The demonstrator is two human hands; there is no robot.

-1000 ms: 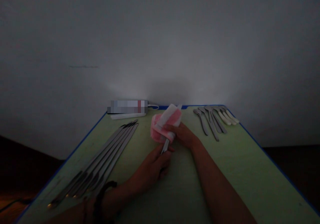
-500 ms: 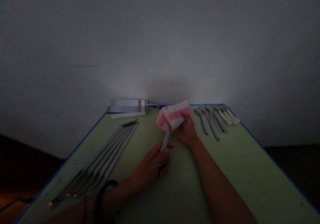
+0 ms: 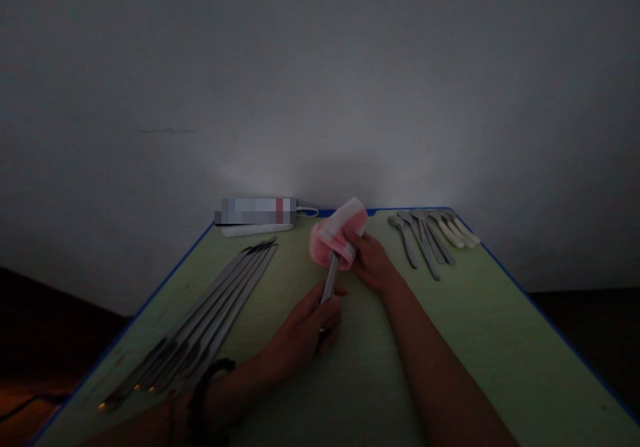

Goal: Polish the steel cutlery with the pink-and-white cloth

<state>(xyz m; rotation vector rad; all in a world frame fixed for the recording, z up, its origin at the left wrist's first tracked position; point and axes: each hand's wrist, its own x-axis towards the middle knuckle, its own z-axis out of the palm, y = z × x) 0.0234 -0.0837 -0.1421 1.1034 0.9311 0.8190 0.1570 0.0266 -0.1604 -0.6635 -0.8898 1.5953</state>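
Observation:
My left hand (image 3: 313, 324) is closed round the near part of a long metal utensil (image 3: 331, 280), which points up and away over the table. Its far end is covered by a pink and white cloth (image 3: 337, 234), so its kind cannot be made out. My right hand (image 3: 369, 259) grips the cloth from the right, with the thumb laid on top and the other fingers partly hidden. The cloth is bunched around the utensil.
Several long metal utensils (image 3: 215, 314) lie side by side on the left of the green table (image 3: 480, 340). Several spoons (image 3: 420, 240), some with white handles, lie at the back right. A pixelated box-like object (image 3: 257, 212) stands at the back left, before the grey wall.
My right hand has drawn the cloth slightly left and toward me, and the cloth's folds have changed shape. My left hand has barely moved and still grips the utensil.

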